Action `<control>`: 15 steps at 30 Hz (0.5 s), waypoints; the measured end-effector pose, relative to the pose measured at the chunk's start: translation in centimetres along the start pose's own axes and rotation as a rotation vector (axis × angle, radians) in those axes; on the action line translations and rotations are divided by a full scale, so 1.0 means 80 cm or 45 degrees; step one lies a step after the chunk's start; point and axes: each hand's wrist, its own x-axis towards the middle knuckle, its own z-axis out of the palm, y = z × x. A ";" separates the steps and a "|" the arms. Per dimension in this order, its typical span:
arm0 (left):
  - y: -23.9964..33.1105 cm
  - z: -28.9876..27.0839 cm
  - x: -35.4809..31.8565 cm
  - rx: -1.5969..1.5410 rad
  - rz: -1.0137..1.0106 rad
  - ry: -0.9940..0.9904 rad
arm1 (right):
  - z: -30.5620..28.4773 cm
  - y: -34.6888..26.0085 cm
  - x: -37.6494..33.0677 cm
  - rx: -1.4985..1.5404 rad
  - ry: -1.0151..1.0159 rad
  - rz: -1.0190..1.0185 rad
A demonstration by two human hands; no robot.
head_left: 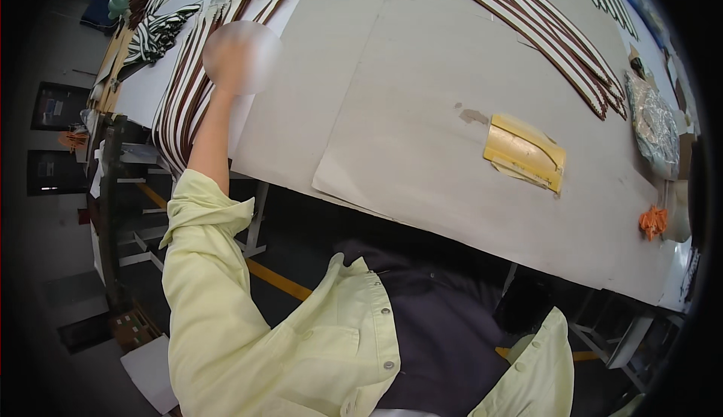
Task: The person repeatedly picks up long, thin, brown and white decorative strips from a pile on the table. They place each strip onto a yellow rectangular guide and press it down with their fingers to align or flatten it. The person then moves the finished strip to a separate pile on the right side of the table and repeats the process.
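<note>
Left hand (pixel 241 57) stretched far out to the upper left of the frame, right over a stack of brown and white striped strips (pixel 184 89). Blurred there, so cannot tell if open, closed or gripping a strip. Seems to sit on top of the stack, or just above it. Pale yellow sleeve (pixel 215 281) reaching up from the bottom of the frame.

Right hand not seen at all.

Best way, most likely: press flat on the top strip only, pinch one end, lift slowly so the ones under it stay neat. Keep the strip straight, no twisting.

Stack lying at the left edge of the grey table (pixel 422 153), running from the middle left up toward the top. More striped strips (pixel 557 33) fanned out at the upper right, well apart from the hand. Yellow folded card piece (pixel 525 152) in the middle right. Small orange bundle (pixel 653 221) near the right edge.
</note>
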 end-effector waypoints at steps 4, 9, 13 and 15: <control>-0.004 0.002 0.032 -0.101 -0.063 -0.146 | -0.068 0.034 0.013 -0.108 0.192 0.055; -0.021 -0.004 0.041 -0.511 -0.190 -0.194 | -0.174 -0.003 0.068 -0.319 0.523 -0.045; 0.016 -0.036 0.013 -0.471 -0.154 -0.118 | -0.164 -0.143 0.095 -0.225 0.602 -0.392; 0.030 -0.048 -0.008 -0.743 -0.105 -0.078 | -0.108 -0.237 0.099 -0.006 0.410 -0.575</control>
